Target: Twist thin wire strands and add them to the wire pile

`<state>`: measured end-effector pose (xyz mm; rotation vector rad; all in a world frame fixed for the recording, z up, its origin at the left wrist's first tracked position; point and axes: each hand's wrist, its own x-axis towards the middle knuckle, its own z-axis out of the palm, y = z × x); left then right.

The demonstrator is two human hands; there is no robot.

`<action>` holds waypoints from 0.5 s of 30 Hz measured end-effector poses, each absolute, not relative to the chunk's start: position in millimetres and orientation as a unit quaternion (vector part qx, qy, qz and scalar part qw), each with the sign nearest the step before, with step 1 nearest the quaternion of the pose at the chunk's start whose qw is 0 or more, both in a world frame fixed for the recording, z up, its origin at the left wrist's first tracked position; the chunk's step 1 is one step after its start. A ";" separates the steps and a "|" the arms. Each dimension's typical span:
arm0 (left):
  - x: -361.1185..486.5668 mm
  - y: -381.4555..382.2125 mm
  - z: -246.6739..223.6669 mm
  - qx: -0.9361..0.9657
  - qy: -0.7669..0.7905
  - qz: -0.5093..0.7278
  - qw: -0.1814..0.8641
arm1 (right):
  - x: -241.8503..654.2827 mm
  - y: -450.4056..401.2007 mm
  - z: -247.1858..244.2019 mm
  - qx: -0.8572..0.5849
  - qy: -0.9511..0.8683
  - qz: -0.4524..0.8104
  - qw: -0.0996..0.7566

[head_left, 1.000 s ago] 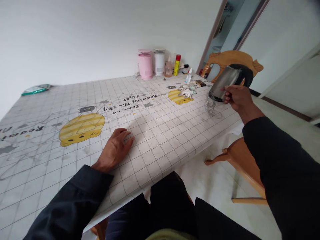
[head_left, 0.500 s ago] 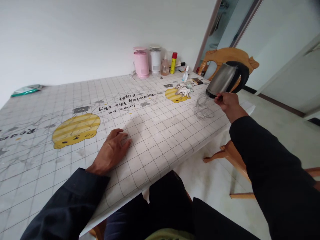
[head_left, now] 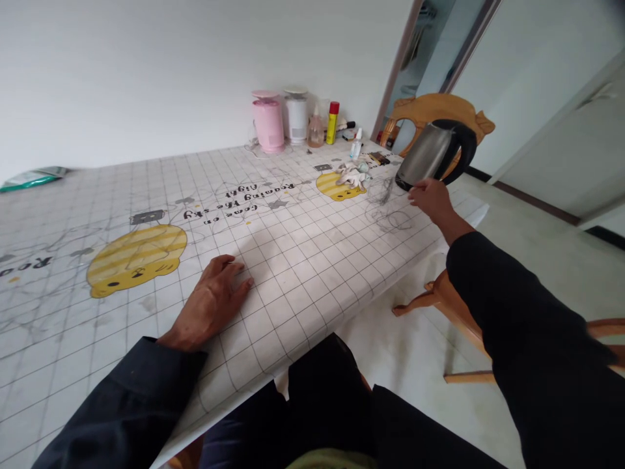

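Observation:
My left hand (head_left: pixel 212 296) rests on the table with its fingers loosely bent and apart, holding nothing. At the far right of the table, my right hand (head_left: pixel 432 198) has its fingers pressed together, pointing left; whatever is between them is too small to make out. Just left of those fingertips lies a loose tangle of thin grey wire or thread (head_left: pixel 393 219). A steel electric kettle (head_left: pixel 424 156) with a black handle appears tilted right behind my right hand. A crumpled pale glove or cloth (head_left: pixel 354 174) lies left of the tangle.
A gridded cartoon tablecloth (head_left: pixel 293 260) covers the table. Along the wall stand a pink device (head_left: pixel 268 124), a white one (head_left: pixel 296 117), a spray bottle (head_left: pixel 316 130) and a yellow can with a red cap (head_left: pixel 333 122). A wooden chair (head_left: pixel 444 104) stands behind the kettle.
The view has turned slightly, shifting everything a little left. My right hand has tipped fingertips-down, and the tangle looks more spread out on the table. My left hand stays in place.

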<state>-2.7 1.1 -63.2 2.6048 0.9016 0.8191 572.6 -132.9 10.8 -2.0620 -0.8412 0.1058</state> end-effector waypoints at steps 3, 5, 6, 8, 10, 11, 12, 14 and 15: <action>-2.7 -0.5 -63.3 0.902 0.308 0.275 0.125 | 563.6 -154.4 5.7 -0.849 -0.463 0.036 0.253; -2.5 -1.4 -62.9 0.904 0.308 0.268 0.124 | 554.7 -164.9 -0.3 -0.812 -0.572 0.041 0.104; -2.3 -1.6 -62.7 0.905 0.309 0.265 0.123 | 550.0 -168.6 -3.8 -0.791 -0.609 0.033 0.049; -2.1 -1.8 -62.6 0.906 0.310 0.262 0.119 | 541.4 -172.9 -10.4 -0.758 -0.652 0.011 -0.013; -2.2 -1.4 -63.0 0.908 0.306 0.263 0.111 | 535.6 -175.3 -13.8 -0.736 -0.677 0.004 -0.026; -2.3 -1.1 -63.2 0.909 0.304 0.264 0.107 | 534.2 -176.7 -13.6 -0.728 -0.685 0.008 -0.018; -2.4 -0.9 -63.4 0.910 0.302 0.265 0.105 | 533.9 -178.6 -12.1 -0.724 -0.690 0.012 0.001; -2.4 -0.7 -63.2 0.911 0.300 0.264 0.105 | 535.4 -183.8 -5.5 -0.737 -0.673 0.012 0.061; -2.2 -0.9 -62.7 0.911 0.300 0.263 0.107 | 536.8 -186.6 -1.1 -0.751 -0.653 0.007 0.097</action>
